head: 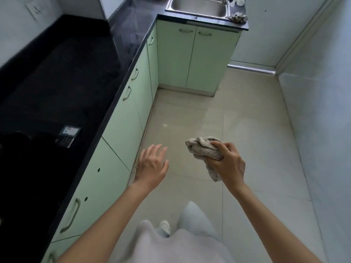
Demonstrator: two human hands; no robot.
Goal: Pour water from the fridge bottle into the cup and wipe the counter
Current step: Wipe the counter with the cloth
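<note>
My right hand (228, 164) grips a crumpled grey-beige cloth (204, 149) in the air over the floor, right of centre. My left hand (152, 165) hangs beside it with fingers spread and relaxed, holding nothing, just off the front of the cabinets. The black counter (62, 88) runs along the left and turns toward the back. No bottle or cup is in view.
A steel sink (197, 6) sits in the counter at the back, with a small crumpled thing (238, 17) at its right corner. A dark stove and a small label (68, 135) lie on the left counter. Pale green cabinets (121, 118) line the counter. Tiled floor (237, 114) stretches ahead.
</note>
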